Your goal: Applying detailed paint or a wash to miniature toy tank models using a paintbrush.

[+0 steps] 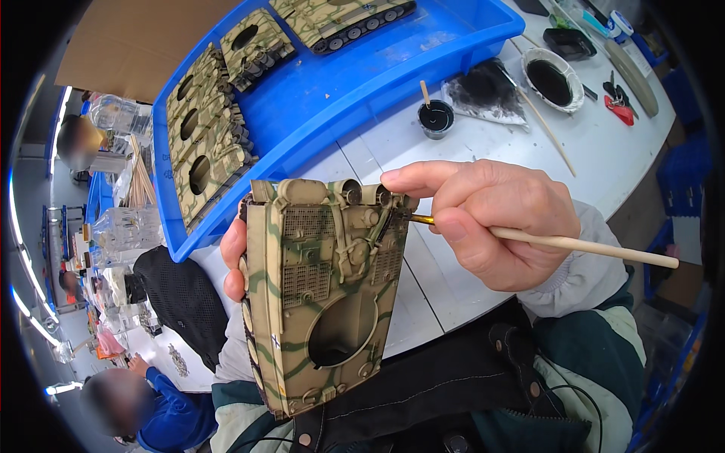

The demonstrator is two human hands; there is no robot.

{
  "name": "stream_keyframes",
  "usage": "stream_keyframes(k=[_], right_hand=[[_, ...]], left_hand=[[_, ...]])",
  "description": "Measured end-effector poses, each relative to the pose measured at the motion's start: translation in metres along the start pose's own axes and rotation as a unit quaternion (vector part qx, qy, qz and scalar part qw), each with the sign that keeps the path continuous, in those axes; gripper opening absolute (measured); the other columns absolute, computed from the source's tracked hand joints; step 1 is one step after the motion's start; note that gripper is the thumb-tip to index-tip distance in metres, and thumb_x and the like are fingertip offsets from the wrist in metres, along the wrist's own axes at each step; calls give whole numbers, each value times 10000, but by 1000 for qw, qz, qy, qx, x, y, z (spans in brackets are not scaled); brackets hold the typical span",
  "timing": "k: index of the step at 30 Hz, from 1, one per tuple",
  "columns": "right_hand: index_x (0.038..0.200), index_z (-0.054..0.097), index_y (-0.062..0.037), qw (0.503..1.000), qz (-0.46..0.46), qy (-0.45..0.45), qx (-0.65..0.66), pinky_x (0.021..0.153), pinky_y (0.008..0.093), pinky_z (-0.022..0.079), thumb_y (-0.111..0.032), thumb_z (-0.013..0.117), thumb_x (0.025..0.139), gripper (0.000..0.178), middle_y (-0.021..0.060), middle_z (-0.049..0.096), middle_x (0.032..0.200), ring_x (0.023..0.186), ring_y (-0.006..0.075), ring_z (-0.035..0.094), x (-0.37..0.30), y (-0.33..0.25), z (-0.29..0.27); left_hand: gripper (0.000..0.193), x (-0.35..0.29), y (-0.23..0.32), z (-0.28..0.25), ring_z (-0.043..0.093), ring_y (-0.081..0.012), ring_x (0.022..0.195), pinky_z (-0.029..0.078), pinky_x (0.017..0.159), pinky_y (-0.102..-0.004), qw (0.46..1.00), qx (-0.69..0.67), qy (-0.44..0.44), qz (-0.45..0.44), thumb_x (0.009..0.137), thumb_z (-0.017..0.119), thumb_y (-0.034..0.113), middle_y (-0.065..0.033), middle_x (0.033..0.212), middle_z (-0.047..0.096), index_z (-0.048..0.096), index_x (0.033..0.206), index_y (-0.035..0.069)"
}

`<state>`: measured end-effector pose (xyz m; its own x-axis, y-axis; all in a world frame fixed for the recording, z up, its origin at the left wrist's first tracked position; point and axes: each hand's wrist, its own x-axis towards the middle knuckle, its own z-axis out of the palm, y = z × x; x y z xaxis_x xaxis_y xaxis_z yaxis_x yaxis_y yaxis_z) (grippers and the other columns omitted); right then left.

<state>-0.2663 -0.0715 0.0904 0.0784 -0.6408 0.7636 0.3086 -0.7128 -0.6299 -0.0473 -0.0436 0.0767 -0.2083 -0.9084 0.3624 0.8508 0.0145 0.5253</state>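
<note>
My left hand grips a camouflage-painted model tank hull from its left side, with most of the fingers hidden behind it. The hull is tilted up with its deck facing me, and a round turret opening gapes in its lower half. Pinched in my right hand is a paintbrush with a pale wooden handle. Its dark tip meets the hull near the upper right corner, beside a mesh grille. My right index finger reaches the hull's top edge, by a round dark fitting.
Several similar hulls lie in a blue tray beyond my hands. Right of it stand a small cup of black paint, a stained bag and a white bowl. A person in blue sits at lower left.
</note>
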Motion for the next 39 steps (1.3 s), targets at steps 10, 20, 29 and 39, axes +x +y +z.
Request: stream_keyframes(k=[10,20,29,39], right_hand=[[806,491,35,996,47,-73,-12,772,438,555,93,536,812,74,102,555,679,714,260,592,-1,-2,-14],[829,437,-46,982,188,5,31,662,327,543,-128,435,945,142,73,550,637,800,264,665,21,4,-26],[747,520,-62,954,291,63,-26,432,172,377,-194,614,876,207,24,577,606,483,63,514,31,18,-38],[707,505,-72,932,324,30,-159,417,184,316,-188,616,865,226,-6,543,573,461,32,429,34,34,-48]], left_hand=[[700,-1,-5,-23,467,-358,1184,367,1010,-527,996,-55,-16,-73,830,549,444,-232,1335,411,355,1337,2],[776,10,13,-33,429,-344,1224,359,1020,-520,976,45,212,-30,827,594,443,-203,1365,380,277,1372,-10],[791,-14,-23,-20,427,-336,1226,363,1018,-515,983,-6,-69,-169,816,610,442,-194,1369,376,272,1375,-4],[809,-16,-33,-38,424,-328,1228,367,1015,-509,981,-97,-138,-97,804,628,442,-185,1373,372,266,1379,2]])
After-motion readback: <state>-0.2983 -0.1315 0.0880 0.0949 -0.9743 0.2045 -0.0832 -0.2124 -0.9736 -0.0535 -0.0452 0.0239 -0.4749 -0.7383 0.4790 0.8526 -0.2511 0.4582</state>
